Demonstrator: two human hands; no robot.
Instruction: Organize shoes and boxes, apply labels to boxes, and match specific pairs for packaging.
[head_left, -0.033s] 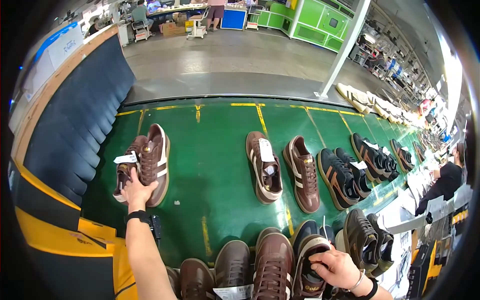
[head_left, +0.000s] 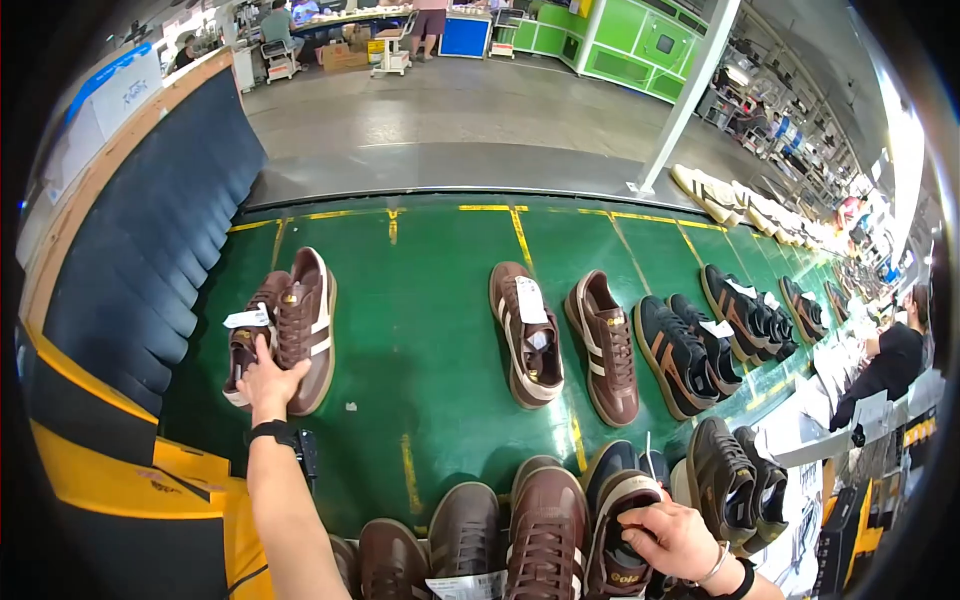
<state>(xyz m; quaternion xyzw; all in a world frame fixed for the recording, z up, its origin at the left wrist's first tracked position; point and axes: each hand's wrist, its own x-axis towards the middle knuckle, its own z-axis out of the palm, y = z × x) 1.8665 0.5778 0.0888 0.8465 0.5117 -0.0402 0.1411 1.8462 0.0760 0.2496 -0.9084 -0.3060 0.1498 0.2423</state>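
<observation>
My left hand (head_left: 270,385) lies over a pair of brown shoes on the green belt, thumb spread from the fingers. Its fingers rest at the left shoe (head_left: 262,300), which bears a white tag (head_left: 246,317); the thumb reaches toward the right shoe (head_left: 304,330), which has pale stripes. At the lower right, my right hand (head_left: 672,535) closes on the opening of a dark brown shoe (head_left: 612,530); some fingertips are hidden inside. Just left of that shoe stands another brown shoe (head_left: 546,520) with laces.
Two brown shoes (head_left: 526,340) (head_left: 605,350) sit mid-belt (head_left: 420,300), with black pairs (head_left: 680,350) farther right. More shoes line the near edge, including a dark pair (head_left: 722,470). A black padded wall (head_left: 150,240) bounds the left. A person (head_left: 890,350) is at the right.
The picture has shifted very slightly. Both hands stay at the same shoes.
</observation>
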